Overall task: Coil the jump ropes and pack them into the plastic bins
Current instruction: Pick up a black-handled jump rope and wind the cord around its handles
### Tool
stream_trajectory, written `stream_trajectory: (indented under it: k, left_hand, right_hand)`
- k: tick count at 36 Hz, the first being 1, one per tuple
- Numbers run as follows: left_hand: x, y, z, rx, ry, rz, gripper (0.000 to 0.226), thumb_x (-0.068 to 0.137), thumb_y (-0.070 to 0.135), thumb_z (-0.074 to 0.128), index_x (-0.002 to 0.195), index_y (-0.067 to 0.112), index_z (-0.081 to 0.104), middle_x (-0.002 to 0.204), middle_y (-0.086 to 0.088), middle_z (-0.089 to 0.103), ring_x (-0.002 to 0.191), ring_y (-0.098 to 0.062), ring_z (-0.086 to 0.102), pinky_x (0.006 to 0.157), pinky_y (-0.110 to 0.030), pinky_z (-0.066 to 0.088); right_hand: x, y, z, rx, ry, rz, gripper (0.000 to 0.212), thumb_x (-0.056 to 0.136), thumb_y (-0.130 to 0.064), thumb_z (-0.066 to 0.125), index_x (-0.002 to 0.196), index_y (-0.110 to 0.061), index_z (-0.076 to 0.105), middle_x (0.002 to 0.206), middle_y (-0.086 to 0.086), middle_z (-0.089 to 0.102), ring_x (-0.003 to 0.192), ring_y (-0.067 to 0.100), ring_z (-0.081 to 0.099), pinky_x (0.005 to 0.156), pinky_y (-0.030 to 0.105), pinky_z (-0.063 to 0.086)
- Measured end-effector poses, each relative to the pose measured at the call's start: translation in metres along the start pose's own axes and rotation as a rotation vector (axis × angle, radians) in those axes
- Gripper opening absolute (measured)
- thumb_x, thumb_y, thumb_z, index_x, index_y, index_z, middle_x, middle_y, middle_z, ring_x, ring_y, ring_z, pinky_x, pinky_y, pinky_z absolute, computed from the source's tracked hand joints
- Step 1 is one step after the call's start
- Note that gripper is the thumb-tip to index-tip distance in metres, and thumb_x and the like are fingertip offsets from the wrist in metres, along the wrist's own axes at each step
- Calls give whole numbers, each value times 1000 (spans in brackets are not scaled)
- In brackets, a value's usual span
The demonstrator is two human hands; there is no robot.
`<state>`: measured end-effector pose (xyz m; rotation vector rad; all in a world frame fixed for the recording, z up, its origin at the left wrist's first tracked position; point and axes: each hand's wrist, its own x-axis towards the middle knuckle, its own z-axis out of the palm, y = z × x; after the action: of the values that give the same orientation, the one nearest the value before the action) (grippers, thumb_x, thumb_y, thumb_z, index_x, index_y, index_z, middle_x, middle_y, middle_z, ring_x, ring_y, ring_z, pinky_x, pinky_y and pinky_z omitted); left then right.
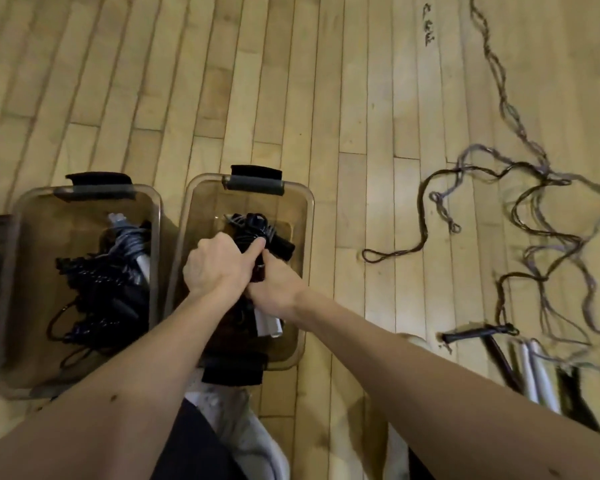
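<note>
1. Head view, layout: two clear plastic bins stand side by side on the wood floor [291,81], with their long sides close together. These are the left bin [21,237] and the right bin [309,223]. Each carries a black latch [255,173] at its far end.
2. Left bin, contents: packed ropes [97,282] lie inside as dark coils. A grey-wrapped bundle and a pale handle lie along the right wall.
3. Task item: the coiled rope [250,225], a black bundle, sits inside the right bin between the middle and the far end. Both hands are on it.
4. Left hand [219,265]: it reaches in from the near left. The fingers are curled round the bundle and the forefinger is laid out straight, pressing on top of the coil.
5. Right hand [278,289]: it reaches in from the near right and meets the left hand at the bundle. The fingers curl in against the rope, but the tips are hidden behind the left hand.
6. A white handle [266,323] lies at the near end of the right bin, just under the right wrist.
7. Floor, right side: loose ropes [534,209] lie uncoiled in tangled loops, well apart from the bins. One strand runs away toward the far edge.
8. Floor, near right: a black handle [478,336] lies across the boards, with white handles [537,372] just beside it. Detail here is blurred.
9. A pale shoe [236,420] stands at the near end of the right bin.
</note>
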<state>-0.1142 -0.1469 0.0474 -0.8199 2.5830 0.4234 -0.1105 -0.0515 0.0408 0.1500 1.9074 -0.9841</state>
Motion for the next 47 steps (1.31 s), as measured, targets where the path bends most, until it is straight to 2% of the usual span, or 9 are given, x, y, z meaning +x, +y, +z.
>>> stream_trajectory:
  k: [5, 10, 16, 22, 29, 32, 39, 42, 47]
  left_hand:
    - [-12, 6, -16, 279, 102, 195, 70, 95, 65, 39, 94, 2, 67, 94, -19, 65, 89, -35, 63, 65, -39, 51]
    - [-40, 37, -25, 208, 287, 565, 27, 98, 29, 57, 96, 4, 67, 98, -14, 58, 82, -31, 60, 53, -34, 38]
    - [-106, 121, 15, 6, -52, 737, 21, 102, 30, 49, 103, 18, 66, 100, 0, 63, 87, -18, 59, 73, -36, 53]
    - [-161, 179, 90, -109, -484, 758, 18, 103, 27, 51, 106, 15, 65, 99, 0, 62, 84, -14, 60, 75, -34, 55]
    - [-179, 207, 164, -59, -554, 737, 15, 101, 27, 52, 105, 23, 66, 87, 3, 62, 69, -14, 58, 56, -30, 47]
    - [-181, 222, 194, -83, -574, 731, 19, 101, 25, 53, 115, 22, 64, 95, 3, 61, 76, -15, 61, 67, -35, 56]
    - [-187, 241, 228, -52, -660, 670, 39, 99, 28, 58, 138, 24, 50, 122, -1, 58, 107, -23, 60, 88, -43, 53]
    - [-187, 238, 235, -33, -771, 619, 48, 97, 21, 63, 142, 26, 46, 122, -4, 62, 110, -25, 61, 92, -44, 53]
    - [-183, 234, 230, -283, -967, 357, 64, 96, -3, 55, 148, 29, 37, 100, -9, 68, 80, -22, 73, 66, -28, 61]
  right_hand:
    - [-37, -11, -30, -98, -12, -70, 65, 93, -20, 62, 151, -12, 34, 133, 15, 60, 121, 33, 58, 98, 38, 50]
    - [-87, -17, -103, -288, -101, -104, 34, 104, -13, 50, 134, -1, 57, 127, 18, 64, 107, 27, 64, 91, 38, 54]
    - [-138, 57, -212, -287, 72, 105, 27, 104, -12, 49, 129, -8, 60, 112, 15, 68, 82, 19, 66, 69, 29, 58]
    - [-164, 165, -257, -181, 250, 265, 23, 104, -15, 52, 124, -11, 62, 106, 11, 70, 78, 14, 67, 56, 17, 52]
    - [-168, 296, -223, -185, 393, 414, 14, 102, -24, 53, 111, -22, 64, 99, 0, 65, 82, 11, 61, 72, 27, 55]
    - [-159, 325, -216, -148, 420, 446, 17, 102, -21, 54, 114, -15, 64, 90, -6, 57, 81, 11, 57, 72, 25, 51]
    - [-124, 353, -194, -179, 406, 443, 42, 92, -23, 65, 130, -15, 51, 124, 5, 58, 113, 25, 57, 92, 39, 53]
    - [-116, 345, -191, 91, 411, 410, 29, 89, -18, 65, 113, -16, 50, 101, 5, 66, 93, 28, 67, 71, 39, 57]
    - [-118, 326, -190, 580, 207, 295, 14, 83, 0, 59, 94, -7, 62, 82, 12, 65, 79, 26, 63, 86, 48, 57]
